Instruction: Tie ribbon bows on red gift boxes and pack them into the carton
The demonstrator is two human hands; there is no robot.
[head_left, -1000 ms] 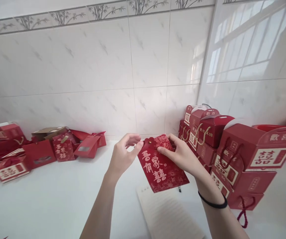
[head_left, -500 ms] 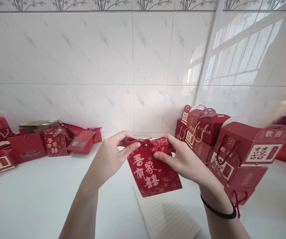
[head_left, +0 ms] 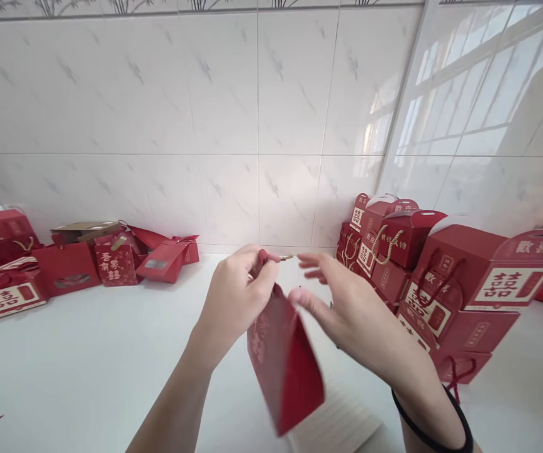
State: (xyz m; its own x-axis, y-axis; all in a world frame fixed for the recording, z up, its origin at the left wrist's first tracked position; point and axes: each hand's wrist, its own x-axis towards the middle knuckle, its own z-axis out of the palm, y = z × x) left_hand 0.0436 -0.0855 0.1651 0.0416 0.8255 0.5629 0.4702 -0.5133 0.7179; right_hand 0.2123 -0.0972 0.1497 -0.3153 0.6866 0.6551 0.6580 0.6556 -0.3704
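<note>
My left hand [head_left: 236,301] pinches the top flap of a red paper gift bag [head_left: 283,365] with gold characters. The bag hangs from that hand above the white counter, turned edge-on and blurred by motion. My right hand [head_left: 341,305] is just to the right of the bag with its fingers spread, its thumb close to the bag's upper edge; I cannot tell if it touches. A black band sits on my right wrist. Under the bag lies a lined white notebook [head_left: 337,425].
A stack of red gift boxes [head_left: 445,283] with rope handles stands at the right against the tiled wall. More red boxes and bags [head_left: 77,264] lie scattered at the back left. The white counter [head_left: 87,365] stretches between them.
The bag faced me flat, held by both hands at its top. Now it has swung edge-on, hanging from my left hand, and my right hand has let go and opened.
</note>
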